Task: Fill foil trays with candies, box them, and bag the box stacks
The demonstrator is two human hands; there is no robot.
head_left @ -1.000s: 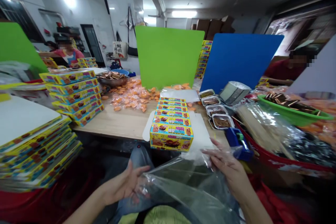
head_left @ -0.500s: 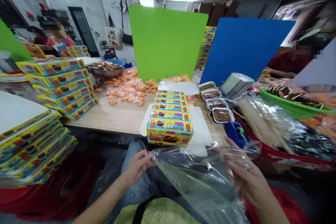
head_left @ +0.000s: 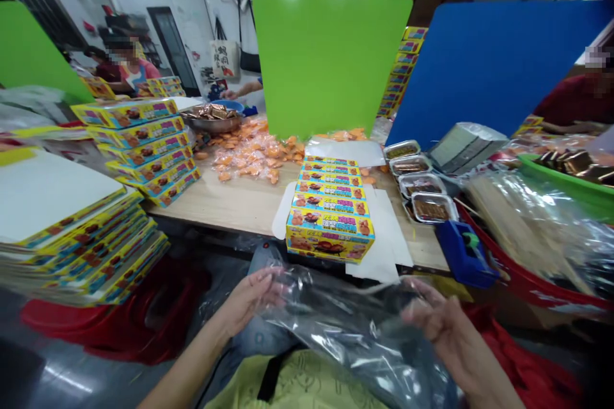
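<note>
A clear plastic bag (head_left: 355, 326) lies stretched over my lap between both hands. My left hand (head_left: 252, 297) pinches its left edge and my right hand (head_left: 436, 323) grips its right edge, fingers closed on the film. Just beyond the bag, at the table's near edge, stands a row of yellow snack boxes (head_left: 330, 208) on white cardboard. A blue tape dispenser (head_left: 463, 252) sits right of them, close to my right hand.
Stacks of yellow boxes (head_left: 144, 147) and flat cartons (head_left: 71, 230) fill the left. Orange wrapped snacks (head_left: 249, 153), small foil trays (head_left: 422, 188), a green basin (head_left: 570, 182) and bagged sticks (head_left: 522, 223) crowd the wooden table (head_left: 230, 204). Green and blue boards stand behind. Other people work at left and right.
Both hands have moved onto the bag's edges and pulled it wider and flatter across my lap. The view has dipped and shifted left.
</note>
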